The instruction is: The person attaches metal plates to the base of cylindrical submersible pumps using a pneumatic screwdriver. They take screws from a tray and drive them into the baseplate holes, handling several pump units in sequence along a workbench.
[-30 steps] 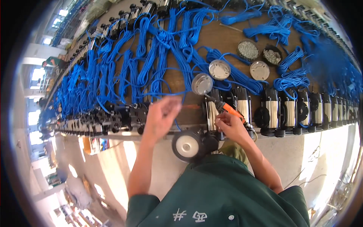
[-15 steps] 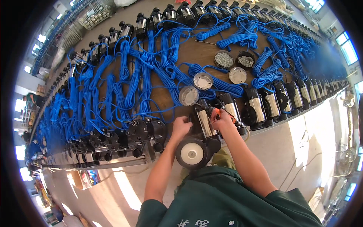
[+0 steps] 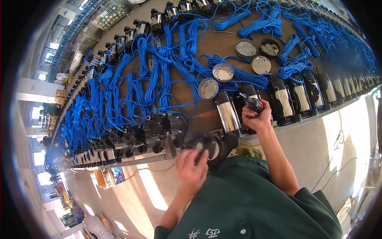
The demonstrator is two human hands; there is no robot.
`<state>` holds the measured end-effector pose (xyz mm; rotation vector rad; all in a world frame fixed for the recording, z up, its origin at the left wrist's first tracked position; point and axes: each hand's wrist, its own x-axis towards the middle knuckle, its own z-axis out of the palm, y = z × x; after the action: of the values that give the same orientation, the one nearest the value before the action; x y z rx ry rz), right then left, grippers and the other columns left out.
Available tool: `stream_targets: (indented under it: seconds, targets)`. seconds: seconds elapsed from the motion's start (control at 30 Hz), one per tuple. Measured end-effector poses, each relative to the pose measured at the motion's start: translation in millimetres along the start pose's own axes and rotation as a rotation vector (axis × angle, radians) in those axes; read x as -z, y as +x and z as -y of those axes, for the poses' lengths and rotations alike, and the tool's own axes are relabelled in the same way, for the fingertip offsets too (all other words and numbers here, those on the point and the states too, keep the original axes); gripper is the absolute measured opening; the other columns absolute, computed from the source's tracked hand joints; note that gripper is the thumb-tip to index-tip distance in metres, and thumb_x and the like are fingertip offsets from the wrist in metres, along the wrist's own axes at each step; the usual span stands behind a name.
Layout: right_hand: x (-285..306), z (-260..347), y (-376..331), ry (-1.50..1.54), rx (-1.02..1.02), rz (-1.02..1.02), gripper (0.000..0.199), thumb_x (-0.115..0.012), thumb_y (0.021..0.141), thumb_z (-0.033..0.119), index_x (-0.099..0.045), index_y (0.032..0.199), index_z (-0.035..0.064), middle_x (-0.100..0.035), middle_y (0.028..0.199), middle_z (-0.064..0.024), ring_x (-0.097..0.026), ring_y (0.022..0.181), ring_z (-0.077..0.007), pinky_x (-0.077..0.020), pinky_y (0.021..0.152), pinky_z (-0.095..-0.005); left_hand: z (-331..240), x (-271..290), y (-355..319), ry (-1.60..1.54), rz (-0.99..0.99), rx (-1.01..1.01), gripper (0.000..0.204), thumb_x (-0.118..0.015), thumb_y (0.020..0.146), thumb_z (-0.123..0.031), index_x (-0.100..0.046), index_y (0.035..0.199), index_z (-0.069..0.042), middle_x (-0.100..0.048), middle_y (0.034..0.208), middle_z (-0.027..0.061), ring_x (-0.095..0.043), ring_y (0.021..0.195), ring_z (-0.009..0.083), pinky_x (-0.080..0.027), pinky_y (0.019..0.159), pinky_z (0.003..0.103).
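A pump with a shiny steel body (image 3: 228, 115) lies at the table's near edge, its black round end (image 3: 217, 160) with a pale centre toward me. My left hand (image 3: 190, 170), smeared by motion, has its fingers curled on a black round cover (image 3: 203, 142), also blurred, partly over that end. My right hand (image 3: 258, 118) grips a power screwdriver (image 3: 254, 103), its bit pointing up and left, above a neighbouring pump and right of the steel body. Beyond the pump stand a shallow metal strainer cup (image 3: 208, 88) and a second metal cup (image 3: 223, 73).
Blue coiled cables (image 3: 153, 79) cover much of the brown table. Two bowls of small metal parts, one bowl (image 3: 246, 48) grey-filled, stand near another metal cup (image 3: 261, 65). Rows of pumps (image 3: 283, 101) line both table edges. A cardboard box (image 3: 104, 178) sits on the floor.
My left hand has come back from beside the steel body to the pump's round end, with the black cover. My right hand has moved right, turning the screwdriver up. The view has shifted.
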<state>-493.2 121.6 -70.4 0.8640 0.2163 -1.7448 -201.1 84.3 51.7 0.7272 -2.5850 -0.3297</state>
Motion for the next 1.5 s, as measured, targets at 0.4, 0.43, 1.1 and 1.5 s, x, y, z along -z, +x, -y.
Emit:
stream_targets:
  seconds: [0.4, 0.43, 1.1, 1.5]
  targets:
    - [-7, -15, -30, -0.09, -0.044, -0.033, 0.039, -0.052, 0.082, 0.036, -0.061, 0.099, 0.0027, -0.044, 0.069, -0.0026, -0.033, 0.046, -0.0101, -0.0277, 0.042, -0.0221, 15, -35, -23, -0.209, -0.026, 0.111, 0.092, -0.085, 0.062, -0.028, -0.037, 0.135, 0.0, -0.039, 0.136, 0.0242, -0.04, 0.122, 0.0429, -0.034, 0.1, 0.051]
    - [-7, -18, -31, -0.097, -0.037, -0.046, 0.039, -0.051, 0.082, 0.036, -0.061, 0.099, 0.0028, -0.044, 0.069, -0.0024, -0.033, 0.047, -0.01, -0.0277, 0.042, -0.0221, 20, -36, -17, -0.267, -0.041, 0.114, 0.096, -0.085, 0.062, -0.029, -0.033, 0.137, 0.002, -0.038, 0.136, 0.0244, -0.039, 0.123, 0.0435, -0.034, 0.101, 0.051]
    - [-11, -46, -74, -0.36, 0.147, 0.098, 0.043, -0.054, 0.084, 0.039, -0.061, 0.105, 0.0023, -0.043, 0.056, 0.0015, -0.034, 0.046, -0.0086, -0.0293, 0.046, -0.0226, 21, -52, -22, -0.386, -0.026, 0.249, 0.075, -0.084, 0.064, -0.029, -0.049, 0.126, -0.003, -0.035, 0.14, 0.0231, -0.039, 0.126, 0.0429, -0.035, 0.103, 0.048]
    - [-14, -29, -109, -0.37, 0.591, 0.143, 0.052, -0.054, 0.081, 0.03, -0.055, 0.124, 0.0007, -0.061, 0.091, -0.0056, -0.059, 0.076, -0.0174, -0.0493, 0.068, -0.0283, 7, -11, 40, -0.356, -0.228, 0.197, 0.064, -0.079, 0.07, -0.028, -0.049, 0.119, 0.0, -0.044, 0.129, 0.0199, -0.046, 0.116, 0.0329, -0.038, 0.098, 0.039]
